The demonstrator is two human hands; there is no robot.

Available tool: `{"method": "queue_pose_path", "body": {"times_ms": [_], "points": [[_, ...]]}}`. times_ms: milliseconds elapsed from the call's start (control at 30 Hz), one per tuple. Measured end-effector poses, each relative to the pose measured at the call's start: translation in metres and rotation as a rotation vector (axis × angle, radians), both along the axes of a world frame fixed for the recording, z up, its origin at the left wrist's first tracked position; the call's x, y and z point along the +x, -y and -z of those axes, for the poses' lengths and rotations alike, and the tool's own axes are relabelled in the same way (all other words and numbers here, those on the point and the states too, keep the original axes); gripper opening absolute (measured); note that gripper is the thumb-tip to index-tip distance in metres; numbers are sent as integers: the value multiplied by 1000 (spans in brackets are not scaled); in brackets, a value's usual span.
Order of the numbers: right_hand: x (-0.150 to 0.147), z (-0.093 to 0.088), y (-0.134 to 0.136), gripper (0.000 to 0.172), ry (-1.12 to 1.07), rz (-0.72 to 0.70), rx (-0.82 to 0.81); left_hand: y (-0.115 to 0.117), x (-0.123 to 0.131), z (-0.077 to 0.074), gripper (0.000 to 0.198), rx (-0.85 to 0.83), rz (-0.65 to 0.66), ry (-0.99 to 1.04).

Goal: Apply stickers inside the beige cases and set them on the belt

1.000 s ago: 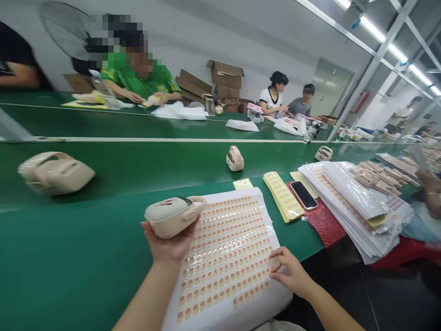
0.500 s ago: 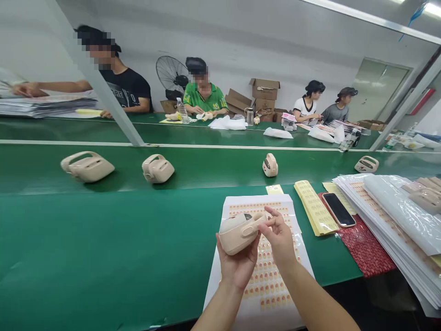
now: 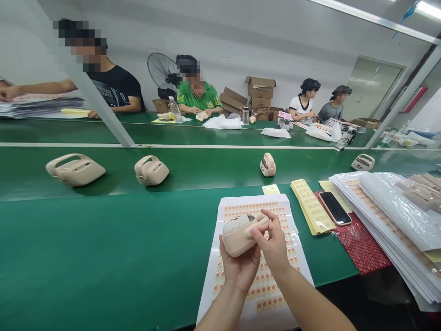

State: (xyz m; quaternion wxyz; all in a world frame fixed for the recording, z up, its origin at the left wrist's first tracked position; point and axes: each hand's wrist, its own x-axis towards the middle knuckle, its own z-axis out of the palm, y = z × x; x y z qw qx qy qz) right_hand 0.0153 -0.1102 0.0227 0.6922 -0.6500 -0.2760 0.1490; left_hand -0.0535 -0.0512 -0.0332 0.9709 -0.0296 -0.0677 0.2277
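The left hand (image 3: 241, 269) cups a beige unit (image 3: 239, 236) from below, its fingers closed up around the near side. The right hand (image 3: 274, 241) meets it from the right, with thumb and forefinger pinched narrow on the handle (image 3: 259, 224). The unit is held in the air just above a sticker sheet (image 3: 292, 262), near the front edge of the green table (image 3: 103, 257). Its long axis runs left to right and rises a little toward the right. The handle end points right, and a dark window on its top faces up.

To the right of the sheet lie a yellow strip (image 3: 312, 207), a phone (image 3: 335, 208) on a red pouch (image 3: 365, 246), and a stack (image 3: 386, 234) of sheets with clear bags on top. What the bags hold is hard to tell.

Beyond the sheet, the belt (image 3: 206, 177) carries more units (image 3: 151, 170), spaced well apart. Across it, people sit at a far bench. Cardboard boxes (image 3: 260, 87) stand by the wall with their flaps open and their contents out of sight. A clear bottle (image 3: 175, 110) stands on the bench, its fill unclear.
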Motion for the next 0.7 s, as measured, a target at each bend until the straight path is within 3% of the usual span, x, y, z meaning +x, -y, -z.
{"method": "queue_pose_path", "body": {"times_ms": [533, 700], "points": [[-9, 14, -8, 24, 144, 154, 85, 5, 4, -6, 48, 23, -35, -8], [-7, 22, -6, 17, 387, 189, 62, 6, 2, -9, 51, -19, -1, -21]]}}
